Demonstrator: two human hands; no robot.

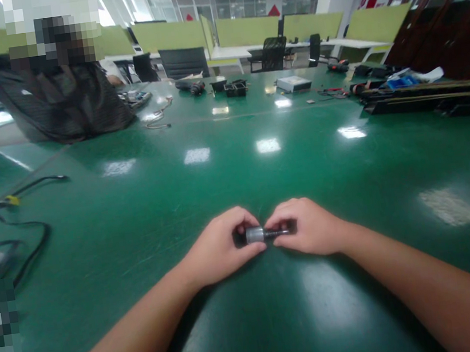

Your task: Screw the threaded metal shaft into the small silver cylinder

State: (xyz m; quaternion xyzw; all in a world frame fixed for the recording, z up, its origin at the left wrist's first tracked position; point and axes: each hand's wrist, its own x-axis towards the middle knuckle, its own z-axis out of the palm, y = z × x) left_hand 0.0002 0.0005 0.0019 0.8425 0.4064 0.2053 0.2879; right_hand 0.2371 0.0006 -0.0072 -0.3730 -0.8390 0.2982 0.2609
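Observation:
A small metal cylinder with a thin, dark ridged shaft [255,235] lies sideways between my hands, low over the green table. My left hand [222,247] curls round the thick silver end, thumb on the near side and fingers on the far side. At the thin shaft end, the thumb and fingers of my right hand [306,227] close in from the right. The fingertips of both hands nearly meet around the middle of the piece. Its outer ends are partly hidden inside my palms, and its exact kind cannot be made out.
A glossy green table [143,205] stretches ahead. Black cables [45,227] lie on the left. Toward the far edge are a dark bag [69,99], black trays [235,88] and a white box [293,84]. Long dark bars [424,102] rest at the right.

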